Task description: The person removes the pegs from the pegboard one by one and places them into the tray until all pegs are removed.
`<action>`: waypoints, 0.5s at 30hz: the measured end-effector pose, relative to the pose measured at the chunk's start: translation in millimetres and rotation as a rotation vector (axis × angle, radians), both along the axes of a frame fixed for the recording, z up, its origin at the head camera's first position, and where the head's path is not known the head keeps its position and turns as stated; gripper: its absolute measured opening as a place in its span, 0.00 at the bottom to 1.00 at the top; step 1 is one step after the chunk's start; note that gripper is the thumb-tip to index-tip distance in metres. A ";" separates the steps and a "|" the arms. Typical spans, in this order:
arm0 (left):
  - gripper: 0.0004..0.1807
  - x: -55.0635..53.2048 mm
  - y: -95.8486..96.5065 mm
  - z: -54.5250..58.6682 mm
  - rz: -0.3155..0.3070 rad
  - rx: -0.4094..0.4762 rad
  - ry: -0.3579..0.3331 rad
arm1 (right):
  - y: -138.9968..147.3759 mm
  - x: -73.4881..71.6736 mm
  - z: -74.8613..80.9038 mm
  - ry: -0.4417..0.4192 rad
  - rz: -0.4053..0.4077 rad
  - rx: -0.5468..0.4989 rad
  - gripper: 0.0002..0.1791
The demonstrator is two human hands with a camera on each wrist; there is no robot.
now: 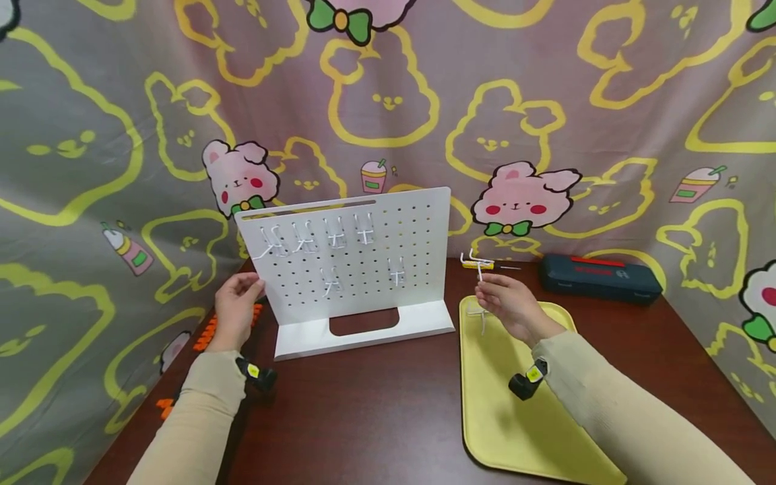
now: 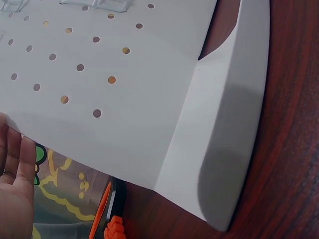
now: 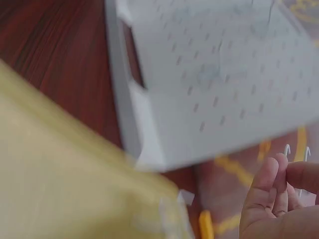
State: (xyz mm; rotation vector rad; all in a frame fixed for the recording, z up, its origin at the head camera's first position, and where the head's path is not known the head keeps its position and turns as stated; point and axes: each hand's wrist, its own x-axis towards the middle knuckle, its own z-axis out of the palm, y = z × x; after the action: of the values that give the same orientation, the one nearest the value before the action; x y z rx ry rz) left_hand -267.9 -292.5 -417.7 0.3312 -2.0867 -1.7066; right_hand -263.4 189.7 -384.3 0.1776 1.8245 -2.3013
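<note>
A white pegboard (image 1: pixel 364 289) stands upright on its foot, with several white wire hooks (image 1: pixel 365 232) set in its holes. My left hand (image 1: pixel 235 306) holds the board's left edge; in the left wrist view its fingers (image 2: pixel 25 162) meet that edge. Up over the far end of the yellow tray (image 1: pixel 515 404), my right hand (image 1: pixel 512 306) pinches a white double-pronged hook (image 1: pixel 479 261) between thumb and fingers. Its prongs show above the fingertips in the right wrist view. One more white hook (image 1: pixel 481 314) lies in the tray under this hand.
A yellow-handled screwdriver (image 1: pixel 479 265) lies behind the tray. Next to it at the back right is a dark blue case (image 1: pixel 600 277) with a red strip. Orange ridged pieces (image 1: pixel 206 335) lie by my left arm. A patterned curtain (image 1: pixel 388 108) surrounds the table.
</note>
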 end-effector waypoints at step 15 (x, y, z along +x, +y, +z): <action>0.13 0.4 0.7 0.5 0.002 0.005 -0.005 | 65.5 9.2 -53.3 0.006 -0.011 0.140 0.16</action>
State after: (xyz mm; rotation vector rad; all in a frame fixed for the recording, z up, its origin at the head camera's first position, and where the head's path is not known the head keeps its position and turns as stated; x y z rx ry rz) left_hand -267.5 -291.8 -417.2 0.3391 -2.0850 -1.7112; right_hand -254.1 255.2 -437.6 0.2023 1.9930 -2.1834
